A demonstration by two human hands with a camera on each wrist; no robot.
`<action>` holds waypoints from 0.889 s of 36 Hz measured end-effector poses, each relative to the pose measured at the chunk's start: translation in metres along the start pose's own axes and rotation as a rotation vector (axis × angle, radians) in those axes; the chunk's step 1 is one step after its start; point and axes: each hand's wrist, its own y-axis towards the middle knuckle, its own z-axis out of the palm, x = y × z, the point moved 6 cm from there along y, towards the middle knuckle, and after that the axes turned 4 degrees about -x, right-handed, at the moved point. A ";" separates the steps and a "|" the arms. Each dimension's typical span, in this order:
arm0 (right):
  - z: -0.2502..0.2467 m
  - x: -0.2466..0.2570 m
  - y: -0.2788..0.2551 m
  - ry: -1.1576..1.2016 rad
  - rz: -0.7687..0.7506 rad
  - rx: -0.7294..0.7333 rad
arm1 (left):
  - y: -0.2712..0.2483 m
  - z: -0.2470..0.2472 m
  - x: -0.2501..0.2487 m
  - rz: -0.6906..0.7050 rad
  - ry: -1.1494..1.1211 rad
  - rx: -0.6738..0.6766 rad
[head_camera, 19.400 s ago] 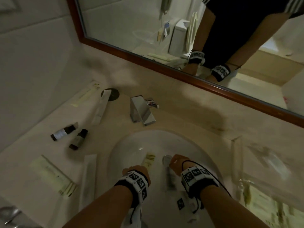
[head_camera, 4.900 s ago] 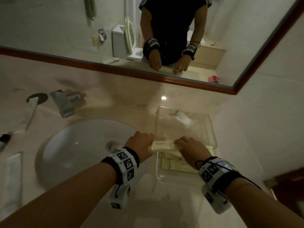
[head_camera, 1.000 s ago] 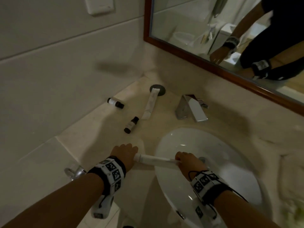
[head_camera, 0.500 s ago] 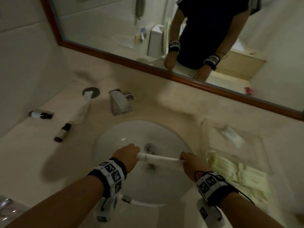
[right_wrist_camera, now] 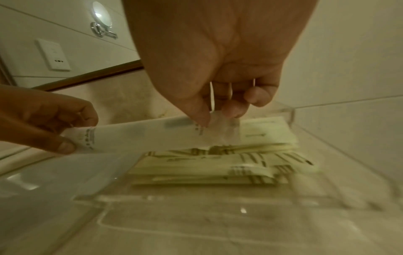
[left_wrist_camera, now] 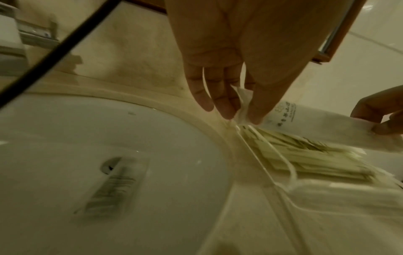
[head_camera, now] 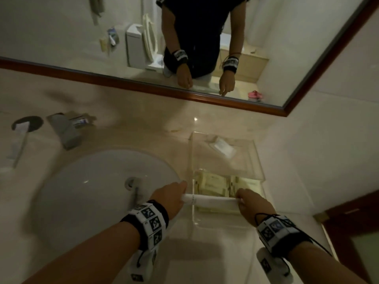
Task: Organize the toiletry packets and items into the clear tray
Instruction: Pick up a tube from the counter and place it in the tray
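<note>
A long white packet (head_camera: pixel 211 200) hangs level over the near part of the clear tray (head_camera: pixel 257 156). My left hand (head_camera: pixel 174 196) pinches its left end (left_wrist_camera: pixel 243 110) and my right hand (head_camera: pixel 249 200) pinches its right end (right_wrist_camera: pixel 209 120). Under it, a stack of pale yellow packets (head_camera: pixel 217 186) lies in the tray, also seen as yellow packets (right_wrist_camera: pixel 229 165) in the right wrist view. A small white sachet (head_camera: pixel 222 147) lies at the tray's far end. Another white packet (head_camera: pixel 18 143) lies on the counter at far left.
The white sink basin (head_camera: pixel 98 193) sits left of the tray, with a clear packet (left_wrist_camera: pixel 111 186) lying in it. A chrome tap (head_camera: pixel 65 130) stands behind the basin. The mirror's wooden frame (head_camera: pixel 143 88) runs along the back. A wall closes the right side.
Both hands have carried the white packet rightward, from over the sink to above the tray. My view has swung right with them.
</note>
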 end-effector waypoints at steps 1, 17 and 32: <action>0.001 -0.009 -0.003 -0.001 0.007 0.002 | 0.001 0.005 -0.007 0.003 0.008 0.012; 0.031 -0.072 -0.016 0.020 0.071 0.061 | 0.013 0.057 -0.053 0.100 0.163 0.084; 0.033 -0.072 -0.022 0.078 0.018 -0.013 | 0.014 0.066 -0.050 0.089 0.261 0.074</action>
